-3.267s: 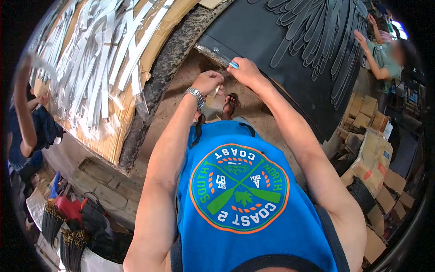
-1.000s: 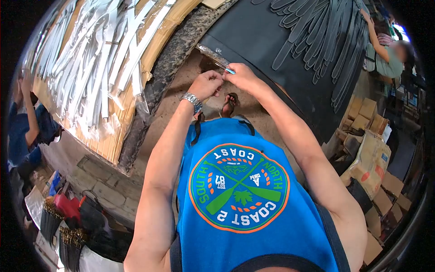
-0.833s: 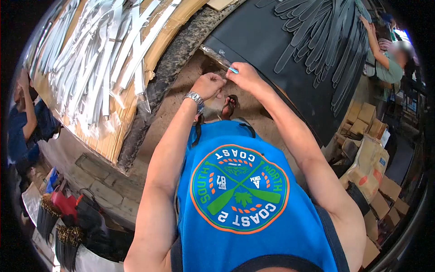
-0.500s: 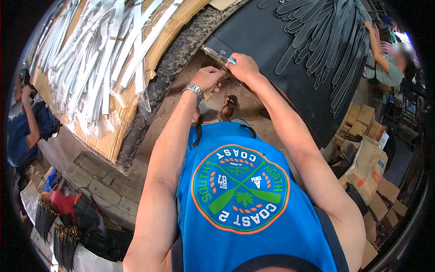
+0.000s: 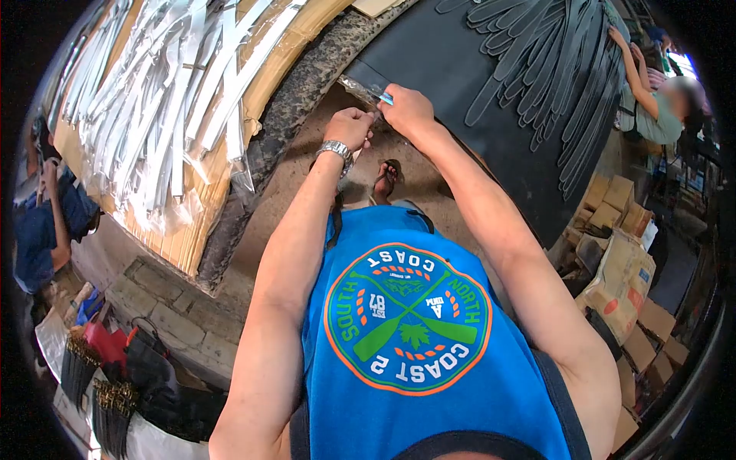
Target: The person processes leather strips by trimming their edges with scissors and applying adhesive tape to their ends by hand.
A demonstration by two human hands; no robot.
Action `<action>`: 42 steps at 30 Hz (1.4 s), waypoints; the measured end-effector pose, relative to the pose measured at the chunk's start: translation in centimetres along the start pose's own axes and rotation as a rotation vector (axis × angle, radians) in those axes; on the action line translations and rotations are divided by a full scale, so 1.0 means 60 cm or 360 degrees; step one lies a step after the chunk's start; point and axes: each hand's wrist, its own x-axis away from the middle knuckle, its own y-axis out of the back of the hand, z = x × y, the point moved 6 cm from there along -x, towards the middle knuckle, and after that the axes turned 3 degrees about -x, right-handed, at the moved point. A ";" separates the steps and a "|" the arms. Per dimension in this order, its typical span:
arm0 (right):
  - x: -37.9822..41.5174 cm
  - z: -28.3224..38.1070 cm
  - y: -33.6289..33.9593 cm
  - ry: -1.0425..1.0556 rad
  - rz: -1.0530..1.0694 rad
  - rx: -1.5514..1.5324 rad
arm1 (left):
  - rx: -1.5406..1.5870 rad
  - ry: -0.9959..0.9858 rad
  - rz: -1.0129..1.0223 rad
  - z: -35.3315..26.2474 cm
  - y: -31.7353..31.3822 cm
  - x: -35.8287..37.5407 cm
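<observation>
My left hand [image 5: 350, 129], with a metal-band watch [image 5: 335, 148] on the wrist, is closed, fingers curled in a pinch; what they hold is hidden. Close beside it, my right hand [image 5: 408, 112] is closed around a small light-blue stick-like thing [image 5: 387, 99], whose kind I cannot make out. Crinkled clear plastic [image 5: 359, 90] lies just beyond both hands, at the corner of the black table surface [image 5: 406, 57]. Both hands hover over the gap between the two work surfaces.
White straps in clear plastic [image 5: 176, 100] cover the cardboard-topped table at left. Black looped straps [image 5: 529, 69] fan out at right. A co-worker [image 5: 659, 107] stands at far right, another person [image 5: 54, 215] at far left. Boxes [image 5: 621, 284] pile up at right; black strips [image 5: 115, 414] hang at lower left.
Both my hands have shifted slightly up and left, staying close together. The tan piece seen below my left hand is no longer visible. The people at both sides have moved their arms a little.
</observation>
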 end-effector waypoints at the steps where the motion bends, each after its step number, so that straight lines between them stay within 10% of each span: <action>1: -0.002 0.002 -0.002 0.0025 -0.0034 0.0013 | -0.0016 0.0000 -0.0023 -0.003 0.002 0.001; 13: 0.035 0.002 0.067 0.0037 -0.0027 0.0105 | -0.0026 0.0070 0.0037 0.013 -0.014 -0.022; 24: 0.106 0.002 0.029 0.0694 -0.0136 0.0458 | 0.0078 0.0061 0.0097 0.010 -0.023 -0.024; 42: 0.090 0.014 0.020 0.0607 0.0072 0.0554 | -0.0424 -0.0068 0.0006 0.008 -0.012 -0.039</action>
